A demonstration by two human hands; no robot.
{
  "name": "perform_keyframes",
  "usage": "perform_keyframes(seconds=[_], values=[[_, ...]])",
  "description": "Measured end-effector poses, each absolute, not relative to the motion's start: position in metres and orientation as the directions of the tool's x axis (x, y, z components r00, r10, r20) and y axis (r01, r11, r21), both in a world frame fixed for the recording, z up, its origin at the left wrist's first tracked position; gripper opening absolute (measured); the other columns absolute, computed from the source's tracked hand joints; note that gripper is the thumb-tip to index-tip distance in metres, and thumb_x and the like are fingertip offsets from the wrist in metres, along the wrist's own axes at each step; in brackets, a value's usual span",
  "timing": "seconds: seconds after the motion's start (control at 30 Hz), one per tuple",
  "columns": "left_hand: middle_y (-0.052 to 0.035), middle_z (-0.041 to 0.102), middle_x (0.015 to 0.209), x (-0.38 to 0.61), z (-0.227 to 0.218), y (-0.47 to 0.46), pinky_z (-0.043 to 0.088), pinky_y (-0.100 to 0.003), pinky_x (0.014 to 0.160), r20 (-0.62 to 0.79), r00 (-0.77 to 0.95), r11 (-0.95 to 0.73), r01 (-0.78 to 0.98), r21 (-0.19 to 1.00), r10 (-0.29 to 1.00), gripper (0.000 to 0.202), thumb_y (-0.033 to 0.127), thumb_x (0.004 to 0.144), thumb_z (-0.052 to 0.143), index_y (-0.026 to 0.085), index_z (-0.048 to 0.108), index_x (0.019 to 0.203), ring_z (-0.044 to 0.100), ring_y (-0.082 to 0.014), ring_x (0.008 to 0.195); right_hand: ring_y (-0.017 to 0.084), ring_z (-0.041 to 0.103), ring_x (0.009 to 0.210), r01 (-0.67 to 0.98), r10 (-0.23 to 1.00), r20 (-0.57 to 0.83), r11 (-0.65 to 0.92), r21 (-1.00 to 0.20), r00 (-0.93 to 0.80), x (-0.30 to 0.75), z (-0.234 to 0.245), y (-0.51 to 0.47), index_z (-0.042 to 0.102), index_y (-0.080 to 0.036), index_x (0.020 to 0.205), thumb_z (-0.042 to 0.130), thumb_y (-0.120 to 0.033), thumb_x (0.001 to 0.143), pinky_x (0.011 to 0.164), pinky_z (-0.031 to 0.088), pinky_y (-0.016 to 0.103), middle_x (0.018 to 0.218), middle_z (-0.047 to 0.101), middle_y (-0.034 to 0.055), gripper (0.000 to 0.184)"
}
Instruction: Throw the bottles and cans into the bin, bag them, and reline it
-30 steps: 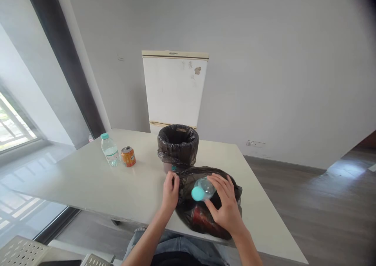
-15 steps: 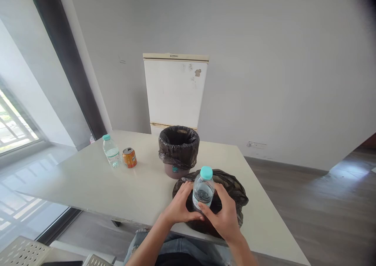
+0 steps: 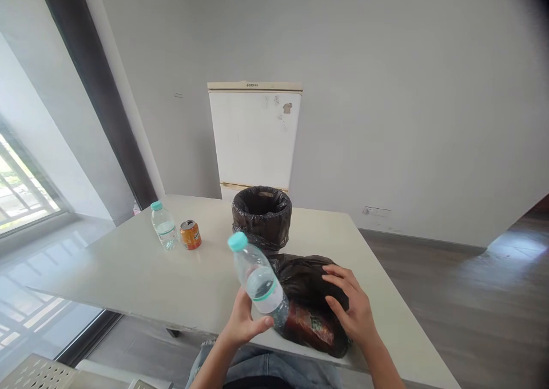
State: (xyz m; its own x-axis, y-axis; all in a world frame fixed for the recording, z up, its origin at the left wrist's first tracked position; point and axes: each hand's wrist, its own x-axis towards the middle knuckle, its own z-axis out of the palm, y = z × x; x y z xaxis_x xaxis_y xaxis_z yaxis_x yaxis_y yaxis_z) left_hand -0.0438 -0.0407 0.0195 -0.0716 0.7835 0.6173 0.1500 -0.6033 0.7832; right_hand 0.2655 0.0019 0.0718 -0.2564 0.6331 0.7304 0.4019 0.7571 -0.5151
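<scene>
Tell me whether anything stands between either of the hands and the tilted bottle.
Nothing visible separates the left hand from the tilted bottle; it holds it. Between the right hand and that bottle lies part of the black bag.

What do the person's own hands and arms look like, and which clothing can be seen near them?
The left hand and right hand are ungloved, with no ring or watch visible. Both forearms are bare; no sleeve shows. Below are faded blue denim jeans with a frayed spot, and a black garment.

2 bare hands (image 3: 241,324), bare forearms (image 3: 217,361); faded blue jeans (image 3: 281,366), frayed pale patch (image 3: 209,343); black garment (image 3: 259,382) at waist.
</scene>
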Motion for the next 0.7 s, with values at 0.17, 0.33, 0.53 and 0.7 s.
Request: perform_keyframes(seconds=[0.17, 0.33, 0.53, 0.7], values=[[-0.0151, 0.076, 0.097, -0.094, 0.05, -0.03, 0.062, -0.047, 0.088, 0.501, -0.38, -0.469, 0.18, 0.865, 0.777, 0.068, 0.071, 0.075, 0.083, 0.017, 0.07, 0.114, 0.075, -0.0342, 0.098, 0.03, 0.066, 0.105, 0.567, 0.533, 0.842, 0.668, -0.481, 0.087, 0.297, 0.042, 0.006, 0.069, -0.023, 0.106, 0.058, -0.026, 0.101, 0.095, 0.053, 0.05, 0.111, 0.068, 0.0115, 0.012], [-0.0137, 0.072, 0.111, -0.168, 0.072, -0.013, 0.058, -0.049, 0.094, 0.441, -0.682, -0.151, 0.443, 0.884, 0.584, 0.067, 0.073, 0.077, 0.075, 0.018, 0.064, 0.114, 0.069, -0.0338, 0.107, 0.027, 0.064, 0.089, 0.754, 0.59, 0.772, 0.391, -0.528, 0.236, 0.315, 0.031, 0.018, 0.066, -0.02, 0.094, 0.057, -0.037, 0.103, 0.084, 0.051, 0.043, 0.097, 0.067, 0.0104, 0.021], [-0.0173, 0.064, 0.123, -0.213, 0.05, -0.023, 0.053, -0.056, 0.099, 0.352, -0.829, 0.415, 0.532, 0.738, 0.435, 0.064, 0.068, 0.082, 0.069, 0.018, 0.058, 0.119, 0.065, -0.0402, 0.114, 0.026, 0.063, 0.092, 0.79, 0.646, 0.749, 0.377, -0.483, 0.15, 0.309, 0.022, 0.031, 0.063, -0.021, 0.093, 0.054, -0.041, 0.105, 0.082, 0.049, 0.039, 0.096, 0.065, 0.0094, 0.025], [-0.0228, 0.062, 0.133, -0.223, 0.038, -0.024, 0.052, -0.053, 0.101, 0.295, -0.827, 0.54, 0.542, 0.643, 0.478, 0.067, 0.062, 0.092, 0.064, 0.014, 0.05, 0.137, 0.063, -0.041, 0.125, 0.027, 0.062, 0.096, 0.81, 0.631, 0.771, 0.408, -0.421, 0.083, 0.308, 0.02, 0.03, 0.062, -0.022, 0.094, 0.053, -0.038, 0.106, 0.085, 0.047, 0.039, 0.097, 0.064, 0.0093, 0.022]])
